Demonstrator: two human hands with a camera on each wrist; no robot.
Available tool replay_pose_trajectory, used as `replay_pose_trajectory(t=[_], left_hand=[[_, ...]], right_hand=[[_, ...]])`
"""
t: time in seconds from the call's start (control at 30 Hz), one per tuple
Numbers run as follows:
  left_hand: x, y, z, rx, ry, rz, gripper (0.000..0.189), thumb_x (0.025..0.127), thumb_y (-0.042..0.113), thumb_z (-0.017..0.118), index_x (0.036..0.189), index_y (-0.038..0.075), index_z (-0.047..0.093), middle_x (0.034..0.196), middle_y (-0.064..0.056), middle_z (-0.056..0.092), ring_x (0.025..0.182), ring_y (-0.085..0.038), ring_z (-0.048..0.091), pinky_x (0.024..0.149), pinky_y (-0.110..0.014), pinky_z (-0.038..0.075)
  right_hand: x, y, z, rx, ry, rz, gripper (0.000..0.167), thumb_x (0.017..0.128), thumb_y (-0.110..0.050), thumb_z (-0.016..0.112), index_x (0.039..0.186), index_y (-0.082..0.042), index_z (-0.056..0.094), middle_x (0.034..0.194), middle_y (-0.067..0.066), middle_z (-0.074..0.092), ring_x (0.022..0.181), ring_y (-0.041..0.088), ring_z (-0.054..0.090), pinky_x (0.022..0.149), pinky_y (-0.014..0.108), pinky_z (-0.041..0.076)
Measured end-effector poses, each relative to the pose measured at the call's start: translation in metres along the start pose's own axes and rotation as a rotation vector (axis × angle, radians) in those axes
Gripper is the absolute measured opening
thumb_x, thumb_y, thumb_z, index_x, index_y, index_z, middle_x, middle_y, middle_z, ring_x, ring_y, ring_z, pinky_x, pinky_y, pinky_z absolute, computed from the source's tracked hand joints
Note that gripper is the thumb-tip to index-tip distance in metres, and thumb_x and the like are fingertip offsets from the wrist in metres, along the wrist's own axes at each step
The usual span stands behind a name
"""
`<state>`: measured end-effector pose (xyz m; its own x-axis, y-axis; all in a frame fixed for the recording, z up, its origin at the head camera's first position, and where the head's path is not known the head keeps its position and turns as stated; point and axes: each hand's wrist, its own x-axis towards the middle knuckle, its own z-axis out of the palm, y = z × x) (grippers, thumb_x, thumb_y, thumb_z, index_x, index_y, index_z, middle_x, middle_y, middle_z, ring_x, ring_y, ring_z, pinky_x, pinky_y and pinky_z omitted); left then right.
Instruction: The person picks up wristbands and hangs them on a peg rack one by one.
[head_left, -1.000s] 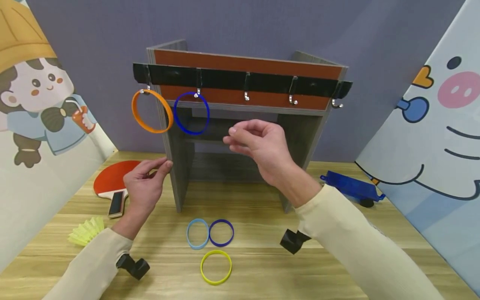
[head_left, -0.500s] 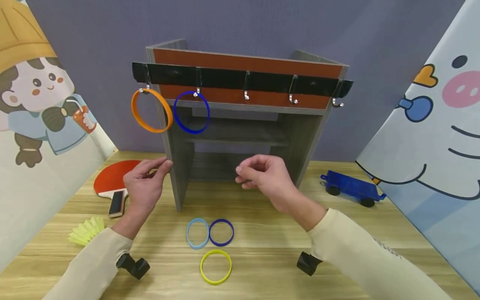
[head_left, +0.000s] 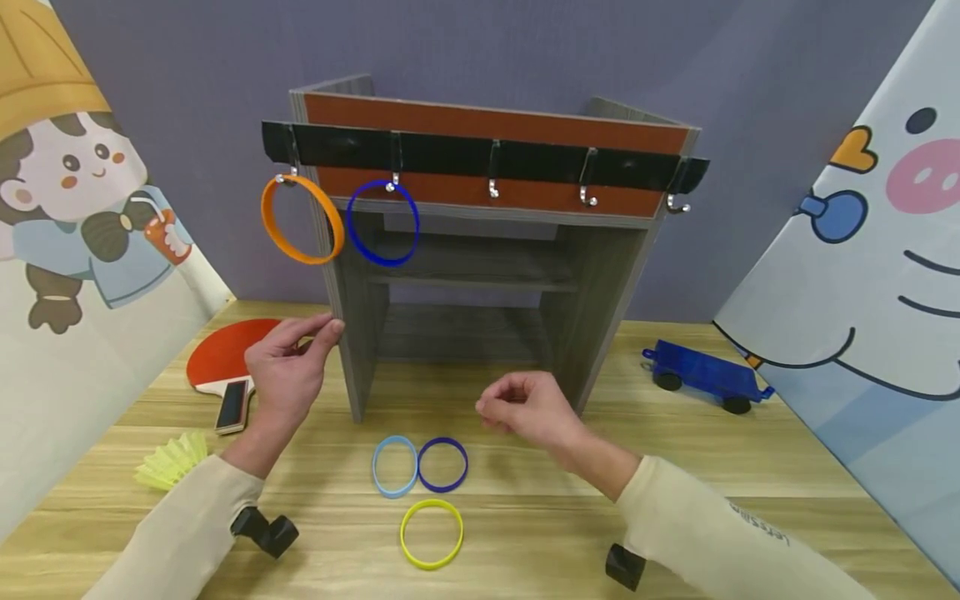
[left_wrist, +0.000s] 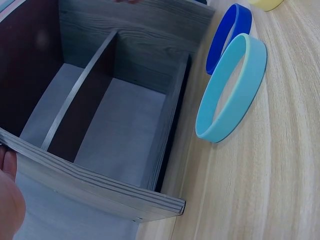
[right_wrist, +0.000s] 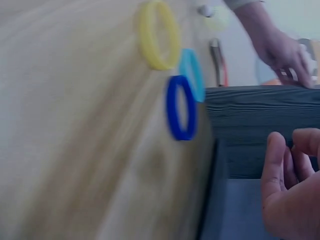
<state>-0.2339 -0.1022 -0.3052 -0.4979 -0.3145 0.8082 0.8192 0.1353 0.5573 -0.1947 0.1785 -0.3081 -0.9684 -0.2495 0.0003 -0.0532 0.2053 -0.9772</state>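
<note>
My left hand (head_left: pixel 287 362) holds the front edge of the grey shelf's left side panel (head_left: pixel 358 367) between thumb and fingers. Bent, with a gap between thumb and fingers, my right hand (head_left: pixel 532 410) hovers bare in front of the shelf's lower right. Nearest to it on the table lies a dark blue wristband (head_left: pixel 467 467), touching a light blue wristband (head_left: pixel 375 475). A yellow wristband (head_left: pixel 402 546) lies closer to me. Up on the black hook rail (head_left: pixel 450 152), an orange wristband (head_left: pixel 336 225) hangs from the leftmost hook and a blue wristband (head_left: pixel 386 262) from the second.
Three metal hooks to the right, including the middle hook (head_left: pixel 492 190), carry nothing. A red table tennis paddle (head_left: pixel 225 354) and a yellow shuttlecock (head_left: pixel 172 461) lie at left. The blue toy wagon (head_left: pixel 705 373) stands at right. Cartoon-printed walls flank the table.
My right hand has come down from near the hooks to just above the table, with nothing in it. The left hand has stayed on the shelf's edge. Both hung wristbands stay put.
</note>
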Motion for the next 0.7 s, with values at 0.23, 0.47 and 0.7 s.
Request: replay_pose_trajectory(t=[0.23, 0.47, 0.7], left_hand=[[0.000, 0.001, 0.001, 0.010, 0.005, 0.004, 0.016, 0.072, -0.020, 0.071, 0.087, -0.016, 0.069, 0.074, -0.011, 0.068, 0.069, -0.008, 0.063, 0.062, -0.014, 0.051], [0.000, 0.001, 0.001, 0.007, 0.001, 0.003, 0.015, 0.072, -0.020, 0.070, 0.087, -0.017, 0.069, 0.074, -0.013, 0.067, 0.069, -0.009, 0.063, 0.061, -0.014, 0.051], [0.000, 0.003, 0.001, 0.022, -0.001, 0.000, 0.016, 0.072, -0.020, 0.070, 0.088, -0.017, 0.069, 0.074, -0.012, 0.067, 0.070, -0.008, 0.063, 0.061, -0.014, 0.051]], right_hand=[[-0.012, 0.028, 0.009, -0.013, -0.131, 0.018, 0.011, 0.084, 0.001, 0.066, 0.089, 0.011, 0.063, 0.080, 0.018, 0.065, 0.067, 0.022, 0.064, 0.064, 0.041, 0.056], [-0.018, 0.042, 0.015, -0.014, -0.155, 0.033, 0.010, 0.081, 0.002, 0.068, 0.086, 0.010, 0.064, 0.073, 0.010, 0.063, 0.063, 0.018, 0.062, 0.059, 0.034, 0.056], [-0.012, 0.050, 0.017, -0.063, -0.129, 0.029, 0.010, 0.079, 0.003, 0.067, 0.086, 0.009, 0.064, 0.072, 0.012, 0.064, 0.062, 0.018, 0.060, 0.058, 0.030, 0.054]])
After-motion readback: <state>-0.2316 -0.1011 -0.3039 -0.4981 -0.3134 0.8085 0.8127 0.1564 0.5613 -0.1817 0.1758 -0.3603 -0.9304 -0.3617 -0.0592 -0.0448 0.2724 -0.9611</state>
